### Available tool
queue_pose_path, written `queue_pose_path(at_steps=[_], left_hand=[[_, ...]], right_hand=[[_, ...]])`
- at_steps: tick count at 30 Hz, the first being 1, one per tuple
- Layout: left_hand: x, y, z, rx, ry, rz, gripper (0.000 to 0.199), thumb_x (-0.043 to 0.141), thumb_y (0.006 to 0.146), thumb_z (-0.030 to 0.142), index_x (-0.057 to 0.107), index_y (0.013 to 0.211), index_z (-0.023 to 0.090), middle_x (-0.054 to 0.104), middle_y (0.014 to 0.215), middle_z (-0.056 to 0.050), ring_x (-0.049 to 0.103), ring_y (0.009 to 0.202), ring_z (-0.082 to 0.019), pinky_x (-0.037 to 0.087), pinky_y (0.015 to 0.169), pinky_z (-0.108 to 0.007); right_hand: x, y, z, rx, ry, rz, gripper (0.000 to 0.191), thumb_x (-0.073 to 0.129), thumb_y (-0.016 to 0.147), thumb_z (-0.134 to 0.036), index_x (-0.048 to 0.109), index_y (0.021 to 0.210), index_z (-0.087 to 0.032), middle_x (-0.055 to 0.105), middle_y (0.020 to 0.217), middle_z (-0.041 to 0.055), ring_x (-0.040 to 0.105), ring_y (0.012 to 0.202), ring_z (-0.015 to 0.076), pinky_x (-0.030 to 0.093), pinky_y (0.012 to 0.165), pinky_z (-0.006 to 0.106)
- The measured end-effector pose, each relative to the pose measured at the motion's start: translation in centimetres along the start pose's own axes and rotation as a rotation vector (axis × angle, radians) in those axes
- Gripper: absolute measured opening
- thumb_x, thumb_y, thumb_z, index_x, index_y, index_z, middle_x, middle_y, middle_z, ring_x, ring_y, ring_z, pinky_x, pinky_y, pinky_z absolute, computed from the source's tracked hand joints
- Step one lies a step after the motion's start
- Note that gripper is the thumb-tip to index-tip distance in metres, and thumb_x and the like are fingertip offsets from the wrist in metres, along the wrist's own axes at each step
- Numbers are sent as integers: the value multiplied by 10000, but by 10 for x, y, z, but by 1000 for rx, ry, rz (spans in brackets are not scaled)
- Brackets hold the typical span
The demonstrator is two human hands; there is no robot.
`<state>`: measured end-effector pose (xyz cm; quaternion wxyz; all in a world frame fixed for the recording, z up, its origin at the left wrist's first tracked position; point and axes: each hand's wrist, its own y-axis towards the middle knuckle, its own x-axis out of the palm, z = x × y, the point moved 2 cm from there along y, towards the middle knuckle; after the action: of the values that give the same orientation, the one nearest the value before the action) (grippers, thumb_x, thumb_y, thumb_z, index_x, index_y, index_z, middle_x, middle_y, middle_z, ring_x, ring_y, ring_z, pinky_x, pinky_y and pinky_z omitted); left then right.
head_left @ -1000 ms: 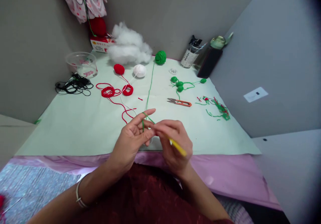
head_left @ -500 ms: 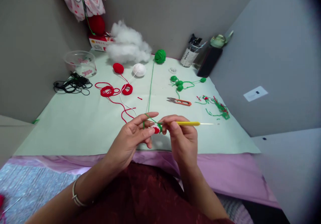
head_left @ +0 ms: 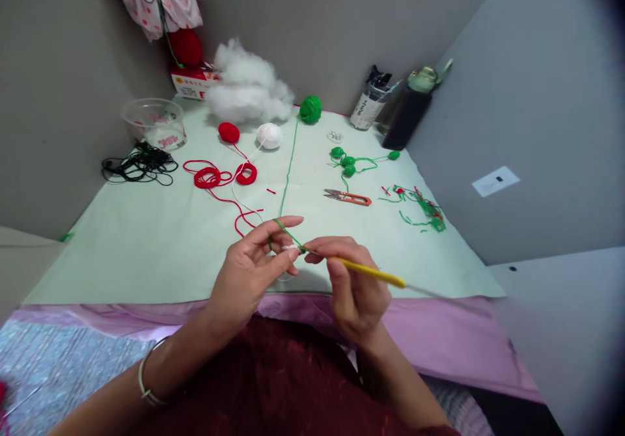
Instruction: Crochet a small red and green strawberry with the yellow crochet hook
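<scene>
Between thumb and fingers, my left hand (head_left: 254, 260) pinches a small crochet piece (head_left: 291, 248), mostly hidden, with white and green showing. Green yarn (head_left: 289, 169) runs over my raised left index finger and back to a green yarn ball (head_left: 310, 109). My right hand (head_left: 356, 283) grips a crochet hook (head_left: 374, 271) by its yellow handle, its thin shaft sloping down to the right. The hook's working tip meets the piece at my left fingertips. Close beyond my hands lie orange-handled thread snips (head_left: 347, 197).
Red yarn coils (head_left: 208, 177), a red ball (head_left: 228, 132) and a white ball (head_left: 269, 136) lie left of centre. Stuffing (head_left: 249, 88) is heaped behind. Green crocheted bits (head_left: 348, 162) and yarn scraps (head_left: 430, 211) lie right. A dark bottle (head_left: 407, 114) and clear tub (head_left: 155, 123) stand behind.
My right hand has turned, so the hook's handle now tilts down to the right instead of lying level. The crochet piece has rotated, hiding its red part, and my left hand has shifted slightly left.
</scene>
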<state>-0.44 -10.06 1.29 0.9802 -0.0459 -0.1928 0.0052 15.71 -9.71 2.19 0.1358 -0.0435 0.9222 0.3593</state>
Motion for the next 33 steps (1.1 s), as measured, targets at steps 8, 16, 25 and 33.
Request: queue_pose_path(at_steps=[8,16,25,33], left_hand=[[-1,-3,-5,-3,-43,0,492,827,877,222,713,1342,336,616,873,59,638,679,-60,586,662,-173],[-3,0,-2,-17,-68,-57,368,832,875,236,779,1223,343,622,879,58,677,675,-57,592,667,-167],[3,-2,-2,26,-46,-1,409,843,841,171,782,1218,320,637,851,45,622,759,-75,574,722,-158],[1,3,0,-308,-355,-88,427,844,839,199,775,1260,197,532,677,61,439,556,-32,542,597,-151]], right_hand=[[7,-4,0,-200,-186,-5,224,500,1048,-150,658,1177,-242,792,1012,76,769,955,208,639,768,359],[1,-2,7,123,249,82,228,493,1063,-151,700,1104,-237,751,1005,28,708,761,134,591,719,320],[2,0,2,-180,-154,-45,241,512,1039,-129,663,1192,-238,760,994,59,732,887,190,619,759,340],[4,-4,6,-127,-106,93,279,573,1006,-118,736,1183,-259,731,988,57,708,884,196,605,748,349]])
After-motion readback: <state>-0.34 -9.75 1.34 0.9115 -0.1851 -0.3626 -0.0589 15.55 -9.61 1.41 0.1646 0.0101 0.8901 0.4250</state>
